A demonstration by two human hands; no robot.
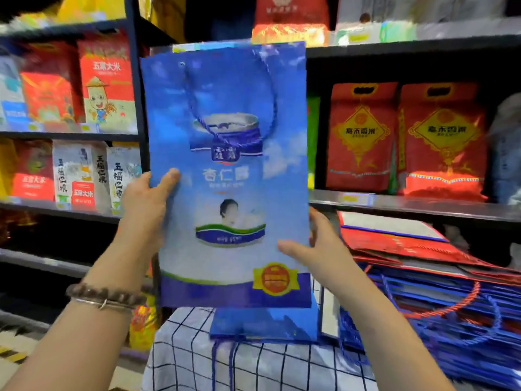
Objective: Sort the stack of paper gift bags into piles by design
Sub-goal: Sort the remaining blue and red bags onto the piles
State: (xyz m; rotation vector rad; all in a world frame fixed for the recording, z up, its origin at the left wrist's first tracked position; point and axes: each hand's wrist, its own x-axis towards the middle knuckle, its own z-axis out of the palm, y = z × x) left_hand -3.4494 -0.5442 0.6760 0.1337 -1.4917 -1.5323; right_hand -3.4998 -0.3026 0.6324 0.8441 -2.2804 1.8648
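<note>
Left hand [146, 200] and right hand [318, 249] are each pinching an edge of the upright blue bag [225, 187] (cord [273, 88] drooping) above the surface [183, 359].

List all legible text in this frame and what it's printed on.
"杏仁", third character blurred: blue gift bag.
"五常大米": red box, upper left shelf.
"五福亿粮": white packs, shelf below.
"香米", after two unclear characters: red bags.
Bag's smaller print and gold seal: too blurred.

Red rice packs [363, 136] line dark shelves [394, 203] behind a checked cloth [197, 356].
</note>
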